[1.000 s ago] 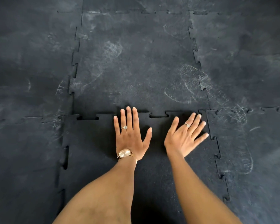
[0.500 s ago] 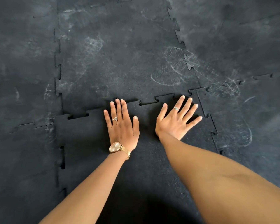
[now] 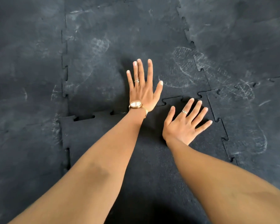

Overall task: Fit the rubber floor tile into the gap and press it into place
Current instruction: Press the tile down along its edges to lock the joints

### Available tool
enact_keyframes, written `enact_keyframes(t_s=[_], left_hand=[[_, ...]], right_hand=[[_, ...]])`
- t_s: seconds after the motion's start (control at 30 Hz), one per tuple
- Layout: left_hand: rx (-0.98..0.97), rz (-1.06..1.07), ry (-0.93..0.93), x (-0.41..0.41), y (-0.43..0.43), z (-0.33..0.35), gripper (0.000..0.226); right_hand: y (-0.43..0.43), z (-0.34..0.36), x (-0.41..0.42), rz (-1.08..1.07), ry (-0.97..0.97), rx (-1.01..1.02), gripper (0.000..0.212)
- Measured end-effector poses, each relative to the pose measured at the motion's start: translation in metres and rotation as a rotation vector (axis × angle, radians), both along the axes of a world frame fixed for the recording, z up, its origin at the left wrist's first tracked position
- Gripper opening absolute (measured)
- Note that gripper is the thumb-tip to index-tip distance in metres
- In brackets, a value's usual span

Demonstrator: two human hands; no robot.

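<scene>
change: my left hand point(image 3: 142, 92) has moved forward off the tile point(image 3: 152, 159) onto the far mat point(image 3: 120, 46); right hand point(image 3: 183, 125) stays flat on the tile | fingers: both splayed, gripping nothing | tile: in the gap, far seam point(image 3: 84, 118) partly open at left, so pressing isn't done, I judge | axis: roughly square, tabbed far edge faces away from me

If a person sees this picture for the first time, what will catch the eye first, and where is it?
Two bare hands lie spread flat on dark rubber flooring in the middle: the left hand, with a gold watch, reaches across the seam, and the right hand rests on the near floor tile. Pale shoe prints mark the tiles beyond.
</scene>
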State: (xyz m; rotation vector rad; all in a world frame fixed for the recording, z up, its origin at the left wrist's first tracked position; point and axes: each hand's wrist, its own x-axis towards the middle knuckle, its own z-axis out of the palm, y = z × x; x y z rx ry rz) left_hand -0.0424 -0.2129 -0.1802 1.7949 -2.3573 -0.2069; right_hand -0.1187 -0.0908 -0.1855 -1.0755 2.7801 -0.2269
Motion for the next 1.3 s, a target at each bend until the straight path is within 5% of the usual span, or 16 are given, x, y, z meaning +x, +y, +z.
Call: enact_keyframes(t_s=[0.23, 0.4, 0.57, 0.67, 0.73, 1.13, 1.3], left_hand=[[0.065, -0.043, 0.011, 0.0, -0.002, 0.002, 0.074], [0.104, 0.172, 0.846, 0.023, -0.006, 0.039, 0.065], [-0.28, 0.096, 0.681, 0.023, -0.011, 0.048, 0.058], [-0.087, 0.008, 0.137, 0.012, 0.007, 0.011, 0.069], [-0.021, -0.006, 0.025, 0.01, 0.005, -0.001, 0.072], [0.176, -0.123, 0.555, 0.027, 0.002, 0.014, 0.06], [0.478, -0.149, 0.841, 0.064, 0.009, 0.035, 0.054]], right_hand=[[0.002, 0.002, 0.0, -0.001, -0.009, -0.012, 0.069], [0.001, 0.002, -0.001, 0.006, -0.008, -0.001, 0.07], [0.001, 0.001, -0.001, -0.004, 0.001, -0.005, 0.07], [0.0, 0.0, 0.001, -0.011, 0.007, -0.006, 0.069], [-0.001, 0.0, 0.001, -0.017, 0.021, 0.003, 0.069], [0.021, 0.008, 0.097, -0.217, -0.102, -0.007, 0.067], [0.022, 0.006, 0.09, -0.2, -0.087, 0.032, 0.074]])
